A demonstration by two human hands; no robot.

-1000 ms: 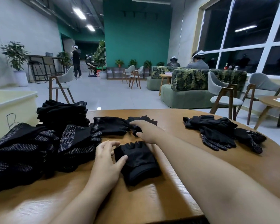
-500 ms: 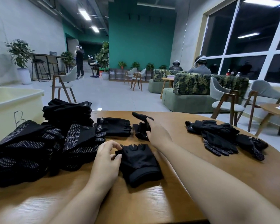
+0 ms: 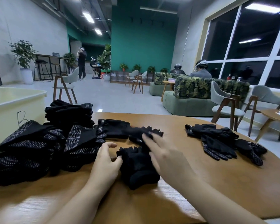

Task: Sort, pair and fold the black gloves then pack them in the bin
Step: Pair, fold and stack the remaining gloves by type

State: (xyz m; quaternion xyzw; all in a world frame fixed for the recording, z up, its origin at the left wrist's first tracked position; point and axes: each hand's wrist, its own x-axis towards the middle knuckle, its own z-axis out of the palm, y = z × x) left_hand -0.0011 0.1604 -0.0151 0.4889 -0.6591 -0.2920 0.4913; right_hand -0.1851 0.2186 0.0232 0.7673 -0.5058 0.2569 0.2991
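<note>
Neither grip is plainly clenched on cloth. Head view: the left hand (image 3: pixel 106 160) rests on the tabletop (image 3: pixel 200 191) with fingers loosely curled, its thumb tip touching the left edge of the folded black glove (image 3: pixel 138 167) that lies between the two hands; whether the fingers actually pinch the fabric cannot be told. The right hand (image 3: pixel 166 157) hovers over the right side of the same glove with fingers extended and spread, blurred, holding nothing. Just beyond its fingertips lies a loose black glove (image 3: pixel 145 131), also blurred, its finger ends pointing right; whether the fingertips touch it cannot be told. Beside that, to the left, lies a flat black glove (image 3: pixel 113 128) with a small label at its cuff. Left of the hands sits a heap of dotted-palm black gloves (image 3: pixel 39 149), and behind it a stack of folded black gloves (image 3: pixel 69 113). A smaller pile of black gloves (image 3: pixel 223 143) lies well apart at the right of the tabletop. A pale yellow bin (image 3: pixel 14 107) stands at far left, beside the tabletop's edge. Chairs, sofas and other persons occupy the room behind.
</note>
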